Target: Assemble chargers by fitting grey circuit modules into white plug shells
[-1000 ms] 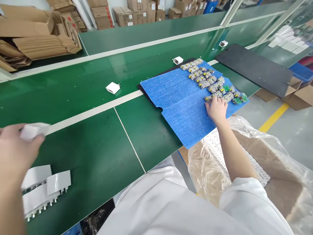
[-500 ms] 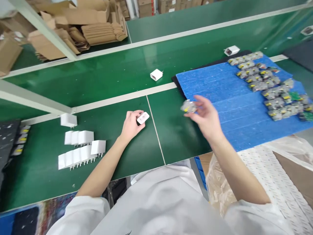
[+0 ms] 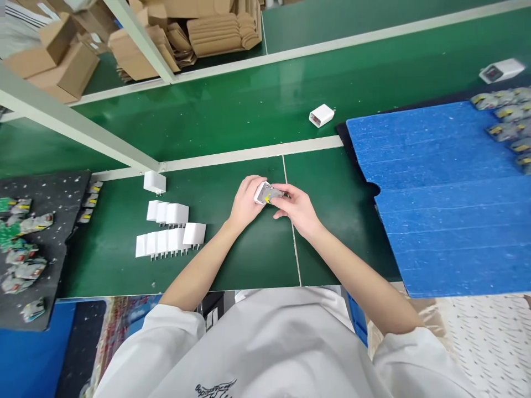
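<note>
Near the middle of the green bench, my left hand (image 3: 245, 202) is wrapped round a white charger housing (image 3: 259, 192), its open end facing right. My right hand (image 3: 299, 209) pinches a grey circuit module (image 3: 270, 193) with a yellow patch. The module's left end is at the housing's mouth; how far in it sits I cannot tell. To the left stand several white charger housings (image 3: 162, 241) in rows, pins downward. A single white housing (image 3: 154, 181) stands behind them.
On the right lies a blue sheet (image 3: 435, 210) with several grey modules (image 3: 508, 113) at its far end. A black board (image 3: 53, 193) with more modules is at left. Two loose housings (image 3: 322, 115) lie at the back. A white post (image 3: 87, 130) crosses the left side.
My right hand has brought the grey module leftward from the blue sheet's edge to the housing in my left hand. The view has turned left.
</note>
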Demonstrator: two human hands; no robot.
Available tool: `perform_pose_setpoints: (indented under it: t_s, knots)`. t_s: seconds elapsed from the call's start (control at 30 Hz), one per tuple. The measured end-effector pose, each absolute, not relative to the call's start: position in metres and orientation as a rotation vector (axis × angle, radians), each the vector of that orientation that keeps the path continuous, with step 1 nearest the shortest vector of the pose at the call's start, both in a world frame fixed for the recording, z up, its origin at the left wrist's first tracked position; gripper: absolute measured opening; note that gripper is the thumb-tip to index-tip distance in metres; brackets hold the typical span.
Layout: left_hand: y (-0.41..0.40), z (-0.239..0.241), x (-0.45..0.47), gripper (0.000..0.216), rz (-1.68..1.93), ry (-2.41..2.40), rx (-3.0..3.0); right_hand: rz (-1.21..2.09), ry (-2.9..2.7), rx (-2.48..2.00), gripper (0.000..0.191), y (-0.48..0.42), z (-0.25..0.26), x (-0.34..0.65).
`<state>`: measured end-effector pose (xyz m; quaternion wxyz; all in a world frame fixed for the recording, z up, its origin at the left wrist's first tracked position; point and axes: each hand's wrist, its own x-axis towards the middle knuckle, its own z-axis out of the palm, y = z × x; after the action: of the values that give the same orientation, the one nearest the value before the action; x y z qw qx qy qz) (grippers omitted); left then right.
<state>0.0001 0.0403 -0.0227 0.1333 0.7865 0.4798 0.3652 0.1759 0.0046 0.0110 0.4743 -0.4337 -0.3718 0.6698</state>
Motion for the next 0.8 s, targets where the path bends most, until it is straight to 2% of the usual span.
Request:
perform_pose_setpoints:
  t_s: [0.27, 0.43, 0.57, 0.8]
  knots:
    - [0.04, -0.025, 0.0, 0.031, 1.08, 1.386, 2.306, 1.58, -0.972, -1.084, 0.044, 0.002, 0.011, 0.175]
    - [0.037, -0.025, 0.0, 0.032, 1.054, 1.424, 2.329, 1.391, -1.13, -1.139, 0.04, -0.004, 0.012, 0.172]
    - [0.036, -0.027, 0.001, 0.033, 1.185, 1.352, 2.382, 1.203, -1.289, -1.195, 0.033, -0.012, 0.014, 0.17]
    - [0.036, -0.028, 0.006, 0.038, 1.441, 1.307, 2.521, 0.939, -1.51, -1.167, 0.034, -0.019, 0.012, 0.169]
